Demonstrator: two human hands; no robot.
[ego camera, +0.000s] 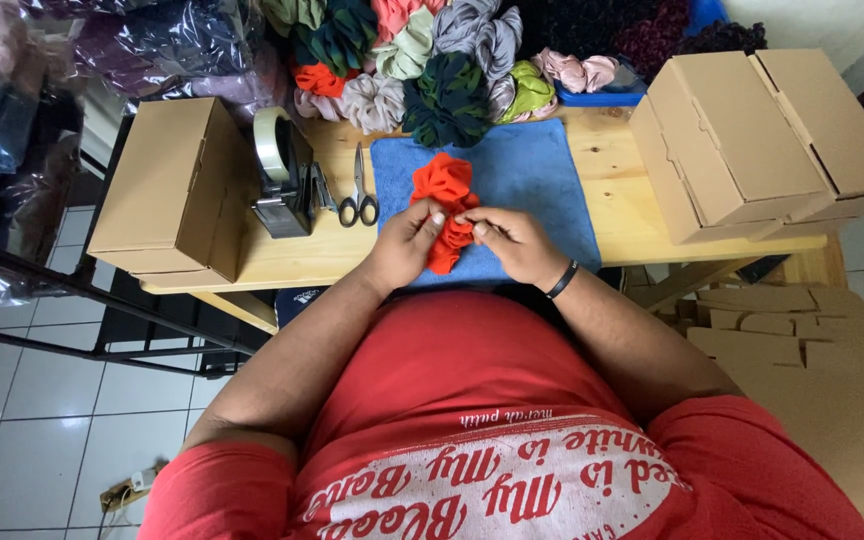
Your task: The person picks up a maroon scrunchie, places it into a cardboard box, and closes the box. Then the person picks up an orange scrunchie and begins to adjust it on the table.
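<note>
A red-orange fabric scrunchie (445, 192) lies on a blue cloth mat (537, 180) on the wooden table (612, 160). My left hand (407, 240) pinches its near part from the left. My right hand (512, 240), with a black wristband, pinches it from the right. Both hands grip the fabric close together over the mat's front edge.
A heap of scrunchies in several colours (432, 60) sits behind the mat. Scissors (358, 195) and a tape dispenser (280, 175) lie to the left, beside a closed cardboard box (167, 190). More boxes (752, 130) stack at the right; flat cardboard (812, 340) lies below.
</note>
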